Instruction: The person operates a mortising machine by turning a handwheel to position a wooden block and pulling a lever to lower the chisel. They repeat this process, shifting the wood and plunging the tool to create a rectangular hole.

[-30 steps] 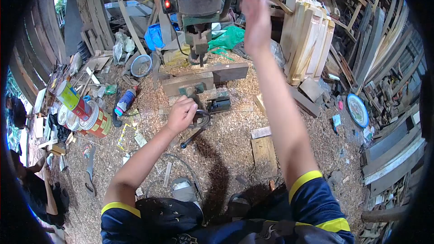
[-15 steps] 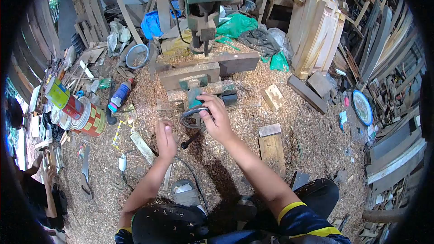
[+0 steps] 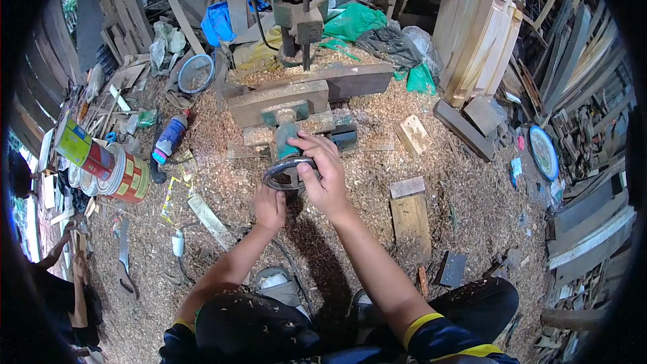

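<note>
The right hand [image 3: 325, 174] holds the right side of the black handwheel [image 3: 291, 161], its thumb bent over the near rim and its fingers laid forward towards the green vise [image 3: 286, 139], a spread that seems to suit a round rim. The left hand [image 3: 271, 207] is just under the wheel's near left side with its fingers curled; whether it closes on the rim or on something beneath is hidden. The wheel is at the near end of the vise, which probably explains why both arms reach in between the knees. At the vise's far end, the near board [image 3: 276, 104] stands on edge against the green face, which appears to keep it upright, and a longer dark plank [image 3: 360, 82] lies just behind it. The drill bit [image 3: 306, 59] points down over these boards, apparently lined up with the wood. The handsaw [image 3: 124, 259] lies towards the left edge of the shavings-covered floor [image 3: 364, 243], well apart from the hands, perhaps to leave the middle free.
</note>
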Available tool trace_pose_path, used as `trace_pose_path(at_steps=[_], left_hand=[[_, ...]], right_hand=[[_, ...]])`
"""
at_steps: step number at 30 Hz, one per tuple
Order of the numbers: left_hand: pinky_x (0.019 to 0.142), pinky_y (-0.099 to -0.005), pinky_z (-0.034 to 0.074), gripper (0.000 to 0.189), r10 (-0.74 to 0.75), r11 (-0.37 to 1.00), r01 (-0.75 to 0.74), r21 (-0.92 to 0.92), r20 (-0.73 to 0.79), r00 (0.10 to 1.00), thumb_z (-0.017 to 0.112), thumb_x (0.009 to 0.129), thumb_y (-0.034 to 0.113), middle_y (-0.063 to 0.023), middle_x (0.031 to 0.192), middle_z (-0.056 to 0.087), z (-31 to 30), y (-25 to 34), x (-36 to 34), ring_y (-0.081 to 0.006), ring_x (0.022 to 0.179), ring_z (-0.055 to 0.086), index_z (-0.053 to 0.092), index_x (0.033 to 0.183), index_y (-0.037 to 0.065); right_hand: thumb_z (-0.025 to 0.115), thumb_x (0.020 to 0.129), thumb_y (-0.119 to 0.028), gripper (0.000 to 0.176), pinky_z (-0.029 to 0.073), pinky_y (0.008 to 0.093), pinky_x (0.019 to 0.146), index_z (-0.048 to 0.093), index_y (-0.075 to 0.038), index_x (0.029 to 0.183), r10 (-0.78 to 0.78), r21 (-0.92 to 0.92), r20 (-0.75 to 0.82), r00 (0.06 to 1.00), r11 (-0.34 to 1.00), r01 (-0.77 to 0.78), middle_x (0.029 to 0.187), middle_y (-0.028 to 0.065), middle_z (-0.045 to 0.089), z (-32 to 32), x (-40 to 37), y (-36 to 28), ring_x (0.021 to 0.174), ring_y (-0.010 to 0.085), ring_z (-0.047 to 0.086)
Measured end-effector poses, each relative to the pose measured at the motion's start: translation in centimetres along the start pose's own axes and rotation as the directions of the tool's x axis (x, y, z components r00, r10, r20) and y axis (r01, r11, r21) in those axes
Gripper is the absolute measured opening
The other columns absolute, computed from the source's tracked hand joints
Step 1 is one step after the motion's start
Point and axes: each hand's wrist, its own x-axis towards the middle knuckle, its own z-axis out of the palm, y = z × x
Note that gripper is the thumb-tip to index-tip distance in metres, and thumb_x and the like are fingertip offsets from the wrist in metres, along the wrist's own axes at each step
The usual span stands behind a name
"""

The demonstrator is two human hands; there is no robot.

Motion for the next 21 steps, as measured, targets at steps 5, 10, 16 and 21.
trace_pose_path(at_steps=[5,10,16,21], left_hand=[[0.106,-0.0577,0.038,0.053,-0.168,0.983,0.171,-0.060,0.057,0.984,0.032,0.108,0.033,-0.0290,0.136,0.057,-1.0,0.4,0.2,-0.0507,0.124,0.051,0.056,0.137,-0.004],[0.103,-0.0573,0.039,0.053,0.042,0.997,-0.044,0.068,0.041,0.998,0.032,0.108,0.033,-0.0282,0.134,0.058,-0.6,0.5,0.8,-0.0487,0.119,0.053,0.058,0.137,-0.003],[0.104,-0.0581,0.038,0.054,-0.076,0.995,0.079,-0.057,0.061,0.995,0.036,0.106,0.035,-0.0288,0.136,0.057,-1.5,0.9,0.7,-0.0495,0.122,0.052,0.056,0.138,-0.003],[0.106,-0.0588,0.036,0.060,0.038,0.999,-0.035,-0.037,0.085,0.996,0.037,0.102,0.036,-0.0312,0.145,0.051,0.8,-0.8,-0.1,-0.0499,0.131,0.048,0.051,0.144,-0.005]], right_hand=[[0.063,0.101,-0.030,0.027,0.039,0.0553,0.112,0.063,-0.003,0.102,0.023,0.041,-0.010,1.000,0.999,-0.022,0.126,0.0131,0.074,-0.1,0.1,-0.1,0.129,0.0400,0.063],[0.064,0.101,-0.031,0.028,0.039,0.0548,0.111,0.063,-0.003,0.102,0.020,0.053,-0.016,1.000,0.998,-0.019,0.125,0.0121,0.074,0.1,0.0,0.0,0.128,0.0394,0.063],[0.064,0.100,-0.030,0.026,0.039,0.0541,0.111,0.064,-0.003,0.102,0.026,0.050,-0.014,1.000,0.998,-0.025,0.124,0.0119,0.075,-0.2,0.1,-0.3,0.128,0.0389,0.063],[0.058,0.105,-0.034,0.031,0.039,0.0537,0.112,0.056,-0.004,0.100,0.013,0.022,0.012,1.000,1.000,-0.013,0.124,0.0147,0.075,-0.1,0.2,-0.2,0.128,0.0402,0.064]])
